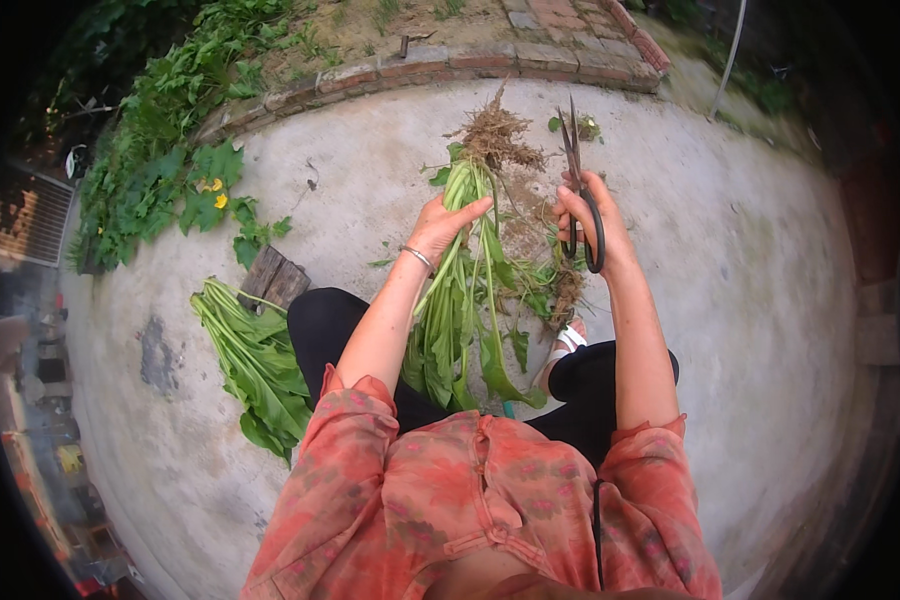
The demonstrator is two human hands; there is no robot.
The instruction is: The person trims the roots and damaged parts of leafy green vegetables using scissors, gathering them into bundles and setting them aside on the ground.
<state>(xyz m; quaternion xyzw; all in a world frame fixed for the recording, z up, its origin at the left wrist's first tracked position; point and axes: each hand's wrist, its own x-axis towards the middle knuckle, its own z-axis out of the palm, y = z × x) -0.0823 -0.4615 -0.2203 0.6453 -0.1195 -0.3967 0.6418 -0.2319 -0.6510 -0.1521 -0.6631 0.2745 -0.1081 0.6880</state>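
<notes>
One bunch of greens, one pair of scissors.
Your left hand grips the greens by the stems near the middle of the frame, with the brown roots toward the top and leaves hanging over your lap. Your right hand, right of centre, is closed around the scissors' handles, blades pointing up, apart from the roots. At left, a leafy pile lies on the concrete beside a wood block.
</notes>
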